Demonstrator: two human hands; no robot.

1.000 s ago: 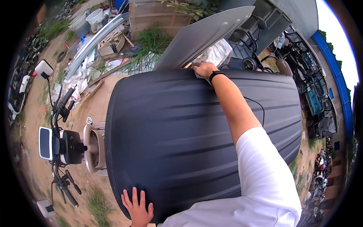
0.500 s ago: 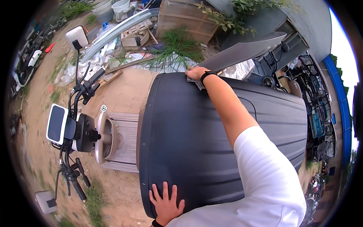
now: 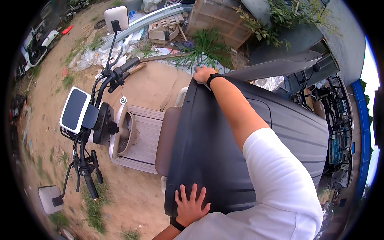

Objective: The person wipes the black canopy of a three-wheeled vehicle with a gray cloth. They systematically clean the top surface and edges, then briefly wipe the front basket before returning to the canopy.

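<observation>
A large dark-grey ribbed plastic roof panel (image 3: 224, 148) spans the middle, over a small electric vehicle with a brown seat (image 3: 168, 140). My left hand (image 3: 191, 207) lies flat on the panel's near front corner, fingers spread, with nothing in it. Stretched out to the far front corner, my right hand (image 3: 204, 74) is closed over the panel's edge. A bit of grey cloth shows beneath that hand; most of it is hidden. Black bands circle both wrists.
To the left stand the handlebars with a white-framed display (image 3: 75, 110) and two mirrors (image 3: 116, 19). A curved grey panel (image 3: 276, 67) rises beyond the roof's far edge. Scrap, planks and grass lie on the dirt ground; stacked frames (image 3: 340, 128) stand at right.
My right hand has moved with the cloth along the far edge to the front corner. My left hand stays flat on the panel. The view has shifted, showing more of the seat.
</observation>
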